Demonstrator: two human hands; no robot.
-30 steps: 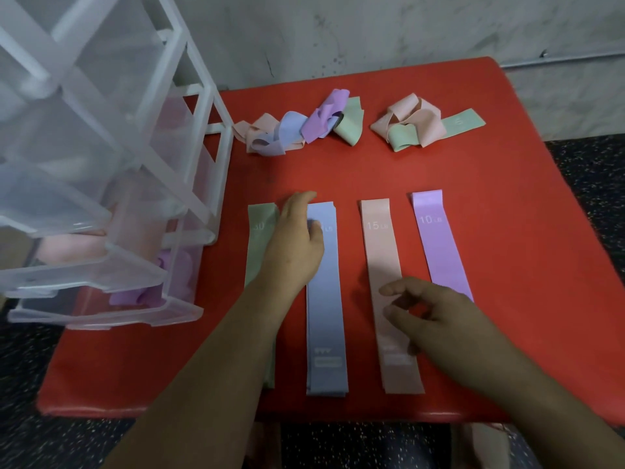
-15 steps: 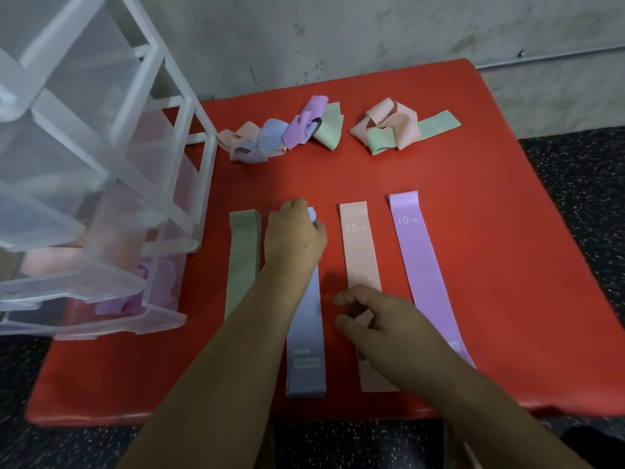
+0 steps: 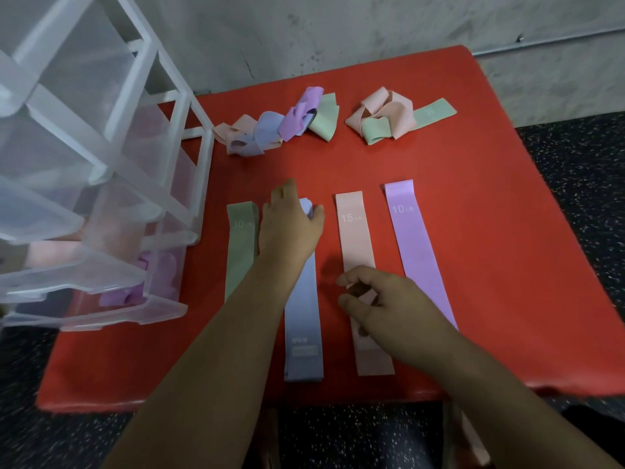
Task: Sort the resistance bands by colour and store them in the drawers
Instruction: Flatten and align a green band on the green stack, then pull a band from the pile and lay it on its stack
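Four bands lie flat, side by side on the red table (image 3: 490,265): green band (image 3: 239,255) marked 30, blue band (image 3: 304,326), pink band (image 3: 356,238) marked 15 LB, purple band (image 3: 411,238) marked 10 LB.

Your left hand (image 3: 291,228) grips the far end of the blue band, which is bunched between thumb and fingers. Your right hand (image 3: 389,306) sits over the pink band, fingers loosely curled; whether it touches cannot be told.

There are two tangled piles at the far side: mixed pile (image 3: 280,126) and pink-green pile (image 3: 389,118). The clear drawer unit (image 3: 111,157) stands at left, its lower drawers pulled out, pink and purple bands inside.
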